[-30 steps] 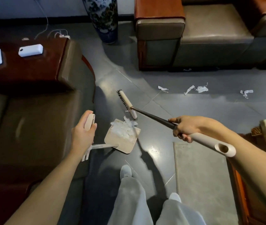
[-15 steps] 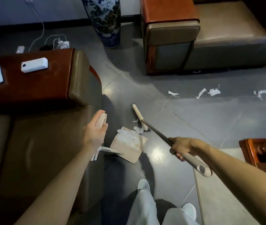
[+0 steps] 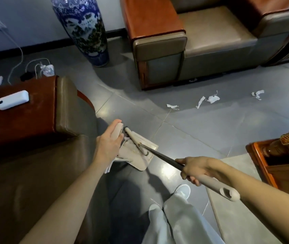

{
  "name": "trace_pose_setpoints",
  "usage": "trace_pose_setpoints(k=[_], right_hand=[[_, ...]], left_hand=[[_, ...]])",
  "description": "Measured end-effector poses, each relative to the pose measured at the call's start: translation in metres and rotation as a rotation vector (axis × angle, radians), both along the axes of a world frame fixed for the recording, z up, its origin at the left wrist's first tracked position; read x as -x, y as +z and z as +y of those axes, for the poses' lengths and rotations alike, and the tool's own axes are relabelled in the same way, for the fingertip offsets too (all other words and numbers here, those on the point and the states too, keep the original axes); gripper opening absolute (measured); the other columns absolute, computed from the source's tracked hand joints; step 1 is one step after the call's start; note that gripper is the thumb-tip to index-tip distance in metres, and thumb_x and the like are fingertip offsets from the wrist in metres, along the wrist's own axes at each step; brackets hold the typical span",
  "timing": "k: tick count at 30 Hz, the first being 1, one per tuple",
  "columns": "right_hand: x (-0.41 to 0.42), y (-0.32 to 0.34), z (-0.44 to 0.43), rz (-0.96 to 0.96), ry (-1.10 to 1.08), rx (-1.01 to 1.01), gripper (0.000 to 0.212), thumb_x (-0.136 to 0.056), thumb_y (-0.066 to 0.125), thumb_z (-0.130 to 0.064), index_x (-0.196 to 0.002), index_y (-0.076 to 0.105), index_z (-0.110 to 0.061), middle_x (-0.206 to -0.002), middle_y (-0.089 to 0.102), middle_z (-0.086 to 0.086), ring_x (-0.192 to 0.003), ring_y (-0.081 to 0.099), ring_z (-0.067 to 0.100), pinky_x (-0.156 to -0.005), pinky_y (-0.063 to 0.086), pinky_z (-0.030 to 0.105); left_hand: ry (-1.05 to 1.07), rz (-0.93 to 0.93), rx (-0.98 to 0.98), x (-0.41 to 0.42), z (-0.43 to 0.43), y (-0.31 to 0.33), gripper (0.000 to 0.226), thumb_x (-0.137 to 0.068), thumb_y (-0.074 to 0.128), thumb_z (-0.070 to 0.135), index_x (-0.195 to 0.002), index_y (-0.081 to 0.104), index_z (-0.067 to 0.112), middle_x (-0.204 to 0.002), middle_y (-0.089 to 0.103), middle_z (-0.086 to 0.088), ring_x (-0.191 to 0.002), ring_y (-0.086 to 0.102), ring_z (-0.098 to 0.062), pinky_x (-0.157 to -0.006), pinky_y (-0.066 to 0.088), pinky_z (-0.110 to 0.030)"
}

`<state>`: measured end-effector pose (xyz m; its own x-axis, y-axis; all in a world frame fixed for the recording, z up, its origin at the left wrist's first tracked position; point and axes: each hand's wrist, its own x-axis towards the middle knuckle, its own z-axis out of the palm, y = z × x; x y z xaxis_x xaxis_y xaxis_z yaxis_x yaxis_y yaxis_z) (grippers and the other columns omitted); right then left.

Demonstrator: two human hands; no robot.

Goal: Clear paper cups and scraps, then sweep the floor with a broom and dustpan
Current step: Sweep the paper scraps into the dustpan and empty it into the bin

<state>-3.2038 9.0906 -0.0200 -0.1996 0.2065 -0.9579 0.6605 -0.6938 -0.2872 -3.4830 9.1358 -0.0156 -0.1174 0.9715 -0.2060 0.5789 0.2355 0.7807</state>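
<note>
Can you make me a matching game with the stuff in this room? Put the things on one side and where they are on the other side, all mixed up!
Things:
1. broom head
2. blue vase
3. white gadget
4. paper scraps

Places:
A. lying on the brown armrest
B. scattered on the grey floor
C. resting on the dustpan
D. standing by the wall

Right pairs: 1-C, 2-D, 3-A, 4-B.
</note>
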Motion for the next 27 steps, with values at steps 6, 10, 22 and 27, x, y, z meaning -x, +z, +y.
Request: trace_pose_setpoints(k=[6, 10, 22, 27], right_hand=[[-0.081, 0.038, 0.039, -0.009, -0.125, -0.077, 0.057, -0.09, 0.04, 0.004, -0.138, 0.037, -0.025, -0.037, 0.037, -0.004, -0.029, 0.032, 0.008, -0.035, 0.03, 0.012], [-0.153, 0.063, 0.056, -0.04, -0.265, -0.128, 0.055, -0.091, 0.041, 0.003, -0.133, 0.039, -0.032, -0.037, 0.034, -0.003, -0.029, 0.031, 0.008, -0.035, 0.031, 0.012], [-0.376, 0.134, 0.085, -0.145, -0.763, -0.333, 0.053, -0.092, 0.04, 0.005, -0.141, 0.037, -0.016, -0.041, 0.038, 0.001, -0.029, 0.034, 0.009, -0.034, 0.033, 0.014], [-0.467, 0.15, 0.131, -0.233, -0.953, -0.356, 0.05, -0.093, 0.041, 0.003, -0.137, 0.038, -0.021, -0.047, 0.042, 0.002, -0.028, 0.035, 0.008, -0.033, 0.034, 0.013]], left_hand=[[-0.132, -0.048, -0.117, -0.092, 0.06, 0.035, 0.049, -0.091, 0.061, 0.022, -0.106, 0.045, 0.066, -0.083, 0.057, 0.041, -0.074, 0.056, -0.004, -0.069, 0.049, -0.022], [-0.251, -0.092, -0.156, -0.177, 0.103, 0.068, 0.057, -0.093, 0.059, 0.024, -0.101, 0.041, 0.078, -0.094, 0.059, 0.028, -0.083, 0.058, -0.001, -0.066, 0.045, -0.014], [-0.662, -0.279, -0.303, -0.48, 0.225, 0.131, 0.04, -0.094, 0.058, 0.02, -0.119, 0.05, 0.051, -0.101, 0.06, 0.008, -0.088, 0.064, -0.023, -0.071, 0.058, -0.043], [-0.84, -0.35, -0.3, -0.614, 0.298, 0.141, 0.047, -0.092, 0.058, 0.022, -0.108, 0.048, 0.064, -0.099, 0.061, 0.006, -0.093, 0.063, -0.033, -0.077, 0.055, -0.057]])
